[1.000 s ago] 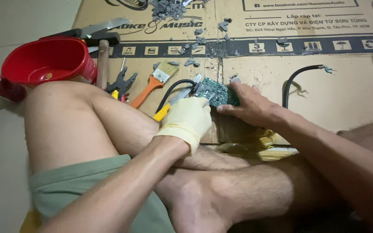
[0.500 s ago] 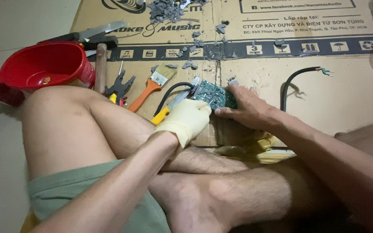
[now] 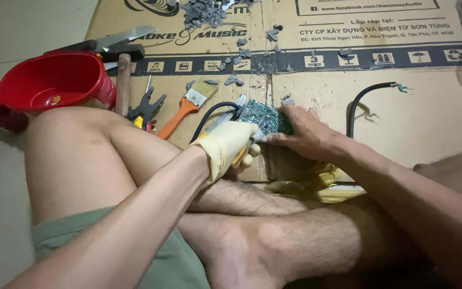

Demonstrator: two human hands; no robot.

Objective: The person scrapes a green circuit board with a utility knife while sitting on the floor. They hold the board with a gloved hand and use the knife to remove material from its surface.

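Note:
My left hand (image 3: pixel 230 145), in a pale yellow glove, is closed around a yellow-handled cutting tool (image 3: pixel 240 156). The tool's metal jaws reach the left edge of a green circuit board (image 3: pixel 267 116). My bare right hand (image 3: pixel 308 136) grips that board from the right, fingers over its top, and holds it just above the cardboard sheet (image 3: pixel 429 118). A black cable (image 3: pixel 212 115) runs out from under the board to the left. My bent legs fill the foreground below both hands.
A red plastic bowl (image 3: pixel 54 85) stands at the left, with a hammer (image 3: pixel 123 75), dark pliers (image 3: pixel 145 107) and an orange-handled brush (image 3: pixel 188 107) beside it. Metal shears (image 3: pixel 110 42) lie behind. Grey broken pieces (image 3: pixel 204 13) litter the cardboard. Another black cable (image 3: pixel 359 101) lies at the right.
My gloved left hand has shifted slightly right, closer against the circuit board. My right hand keeps the same hold on the board.

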